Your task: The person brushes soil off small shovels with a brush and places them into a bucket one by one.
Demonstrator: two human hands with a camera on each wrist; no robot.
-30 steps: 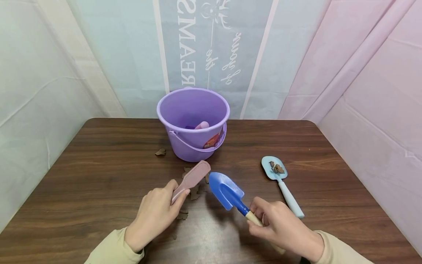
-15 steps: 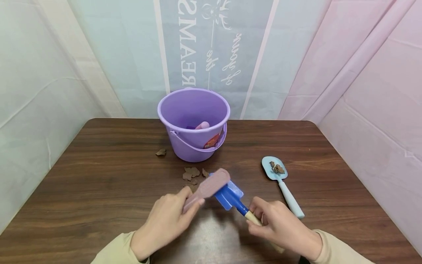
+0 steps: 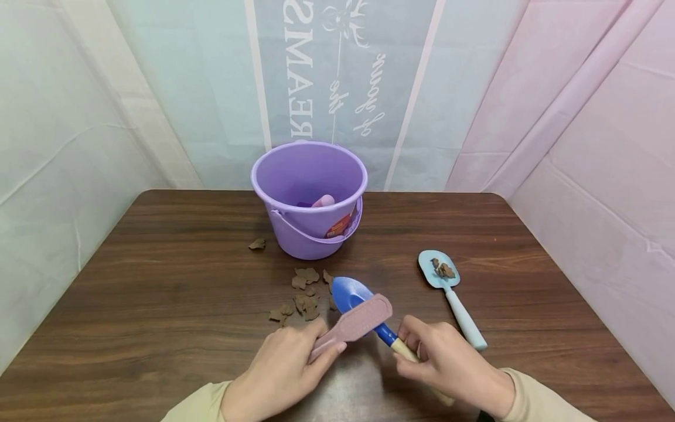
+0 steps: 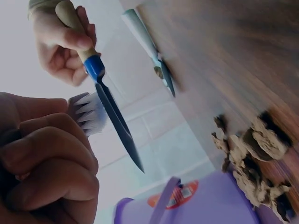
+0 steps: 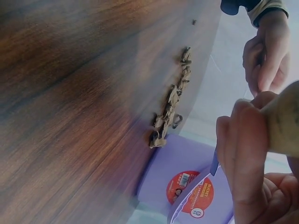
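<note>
My left hand (image 3: 282, 369) grips a pink brush (image 3: 366, 318), its back facing up. In the left wrist view its white bristles (image 4: 92, 114) sit beside the blade of a blue trowel (image 4: 112, 105). My right hand (image 3: 453, 357) holds that trowel by its wooden handle (image 3: 405, 350), blade pointing forward and left. From the head view the brush overlaps the lower part of the blade and hides it. Left of the blade, brown dry leaf pieces (image 3: 307, 305) lie scattered on the table.
Behind the leaf pieces stands a purple bucket (image 3: 297, 234) with a pink handle (image 3: 324, 201) showing inside. One leaf piece (image 3: 257, 244) lies to its left. At the right rests a light blue trowel (image 3: 465, 319) bearing leaf bits (image 3: 445, 269). Fabric walls (image 3: 211, 117) surround the wooden table.
My left hand has moved the brush right and toward me, across the blue trowel's blade. More leaf pieces show on the table where that hand was. The right hand has barely moved.
</note>
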